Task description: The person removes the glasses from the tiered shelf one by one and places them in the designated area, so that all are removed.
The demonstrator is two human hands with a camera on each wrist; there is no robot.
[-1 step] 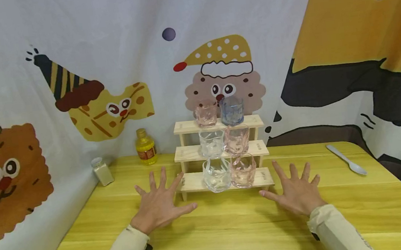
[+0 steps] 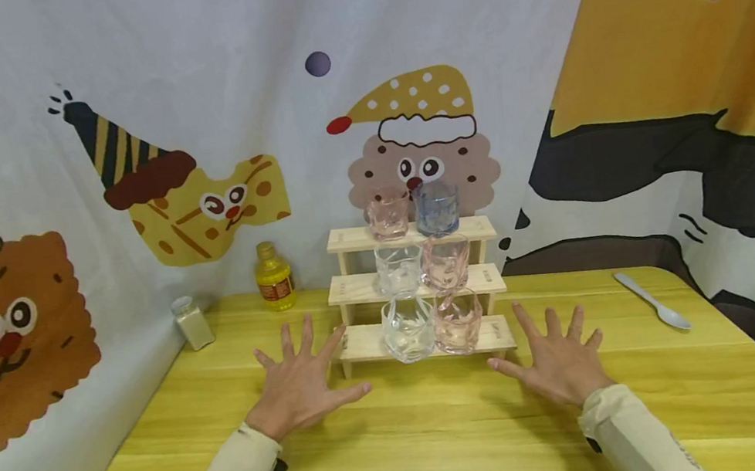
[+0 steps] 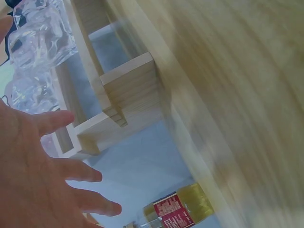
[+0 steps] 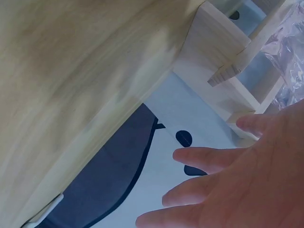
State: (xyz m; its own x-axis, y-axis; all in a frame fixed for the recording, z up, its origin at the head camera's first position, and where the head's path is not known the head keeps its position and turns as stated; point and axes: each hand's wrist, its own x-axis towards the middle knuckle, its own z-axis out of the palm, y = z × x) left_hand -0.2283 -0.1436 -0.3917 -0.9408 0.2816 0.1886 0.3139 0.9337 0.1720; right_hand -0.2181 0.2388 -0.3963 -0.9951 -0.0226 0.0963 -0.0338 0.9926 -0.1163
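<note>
Glasses (image 2: pixel 447 262) stand untouched: my left hand (image 2: pixel 300 388) and right hand (image 2: pixel 559 358) are spread wide, holding nothing, near the wooden stand (image 2: pixel 354 289) whose three tiers bear them in pairs. Nothing has visibly shifted; handling seems unstarted.

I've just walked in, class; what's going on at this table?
Someone's left hand and right hand are spread open, holding nothing, on either side of a three-tier wooden stand. Six see-through cups stand on it, two per tier. A yellow bottle and a small jar are off to the left, a spoon to the right.
</note>
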